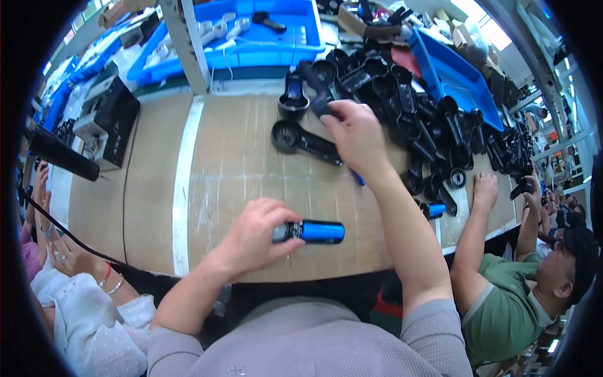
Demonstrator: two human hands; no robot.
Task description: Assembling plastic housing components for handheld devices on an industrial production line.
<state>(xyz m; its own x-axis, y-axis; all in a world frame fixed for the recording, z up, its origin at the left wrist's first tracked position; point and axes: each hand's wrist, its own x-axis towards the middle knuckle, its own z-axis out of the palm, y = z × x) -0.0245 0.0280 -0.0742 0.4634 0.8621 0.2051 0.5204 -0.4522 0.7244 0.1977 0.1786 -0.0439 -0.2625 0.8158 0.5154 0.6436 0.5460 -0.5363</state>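
Observation:
My left hand (251, 231) is closed around one end of a small black casing that lies near the table's front edge. Set in the casing is a blue cylindrical battery (323, 232). Farther off, my right hand (359, 129) pinches the end of a black handheld-fan housing (321, 100) at the near left side of a heap of similar black parts (402, 94). Just beneath that hand, another black fan housing (304, 141) with a round grille lies flat, partly hidden by the wrist. An upright-looking black piece with a round opening (293, 103) sits beside them.
Blue trays stand at the back left (264, 56) and back right (452, 75). A metal post (185, 47) rises at the table's far side. A black box (113, 122) and a hanging black tool (66, 154) are left. A co-worker's arm (474, 232) rests at right.

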